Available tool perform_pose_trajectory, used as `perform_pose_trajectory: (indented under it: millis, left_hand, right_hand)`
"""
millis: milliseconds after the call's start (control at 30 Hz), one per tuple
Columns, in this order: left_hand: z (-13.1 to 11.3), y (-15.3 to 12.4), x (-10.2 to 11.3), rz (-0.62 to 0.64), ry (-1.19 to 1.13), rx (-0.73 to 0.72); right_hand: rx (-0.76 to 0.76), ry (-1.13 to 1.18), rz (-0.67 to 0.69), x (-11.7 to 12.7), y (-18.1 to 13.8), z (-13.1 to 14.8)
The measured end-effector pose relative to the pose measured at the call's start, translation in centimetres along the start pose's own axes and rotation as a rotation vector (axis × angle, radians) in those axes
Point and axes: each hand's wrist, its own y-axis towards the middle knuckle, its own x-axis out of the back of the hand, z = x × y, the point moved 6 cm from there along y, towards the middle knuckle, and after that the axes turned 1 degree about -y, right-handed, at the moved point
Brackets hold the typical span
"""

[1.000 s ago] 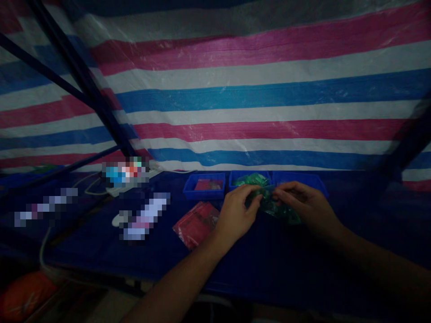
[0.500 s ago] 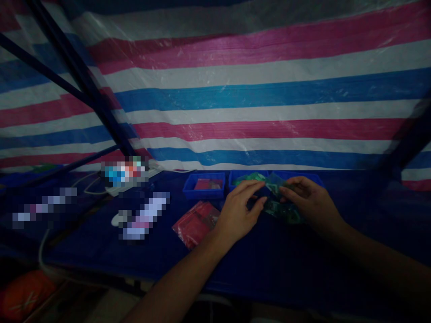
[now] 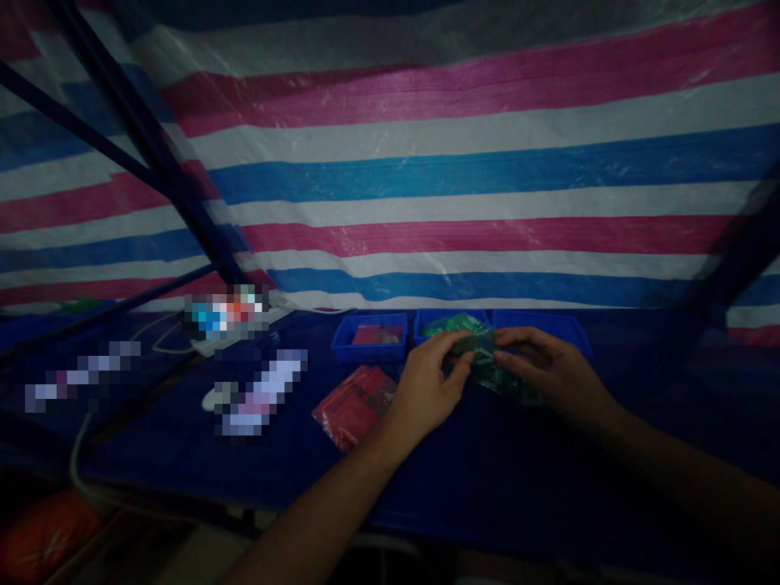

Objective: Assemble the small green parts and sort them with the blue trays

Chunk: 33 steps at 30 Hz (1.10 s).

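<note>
A small see-through green plastic bag (image 3: 486, 344) is held up between my two hands. My left hand (image 3: 431, 383) pinches its left side between thumb and fingers. From the other side, my right hand (image 3: 564, 375) has its thumb and fingertips closed at the bag's right edge. More green plastic bags (image 3: 509, 383) lie on the table just beneath, partly covered by my right hand. Beside my left forearm rests a pile of red packets (image 3: 357, 406) in clear plastic.
Along the back edge stand a blue tray (image 3: 369, 352) with red packets, another blue tray (image 3: 420, 325) holding green pieces, and a third blue tray (image 3: 569, 329) behind my right hand. A power strip (image 3: 210, 345) and a white mouse-like object (image 3: 214, 398) are at left, near blurred-out items.
My hands have drawn slightly closer together. The green plastic bag has shifted a little left and lower, and now lies flatter between my fingertips.
</note>
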Motion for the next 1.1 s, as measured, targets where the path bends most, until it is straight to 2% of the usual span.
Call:
perform_pose_trajectory:
  millis: [133, 233, 300, 400, 500, 667, 933, 1000, 1100]
  left_hand:
    - [0.7, -0.1, -0.6, 0.04, -0.234, 0.088]
    - [1.1, -0.1, -0.5, 0.014, -0.317, 0.101]
    - [1.1, 0.0, -0.3, 0.013, -0.29, 0.068]
    - [0.8, 0.1, 0.2, 0.008, -0.197, -0.005]
    - [0.7, 0.1, 0.5, -0.019, -0.112, -0.008]
    - [0.8, -0.1, 0.0, -0.003, -0.014, 0.017]
    - [0.7, -0.3, -1.1, 0.069, 0.028, -0.022]
    - [0.4, -0.2, -0.9, 0.064, 0.05, -0.047]
    - [0.0, 0.0, -0.6, 0.061, 0.062, -0.073]
  right_hand:
    - [-0.042, 0.081, 0.012, -0.5, 0.0, -0.1]
    - [-0.047, 0.072, -0.029, -0.1, -0.1, 0.2]
    - [-0.041, 0.005, -0.024, 0.2, 0.0, 0.1]
    - [0.064, -0.126, 0.007, 0.5, 0.1, 0.2]
    - [0.163, -0.193, -0.047, 1.0, 0.2, 0.4]
    - [0.104, -0.227, -0.07, 1.0, 0.1, 0.3]
    - [0.137, -0.171, 0.128, -0.7, -0.7, 1.2]
    - [0.092, -0.162, 0.125, -0.8, -0.7, 0.8]
    - [0.054, -0.159, 0.051, -0.5, -0.5, 0.4]
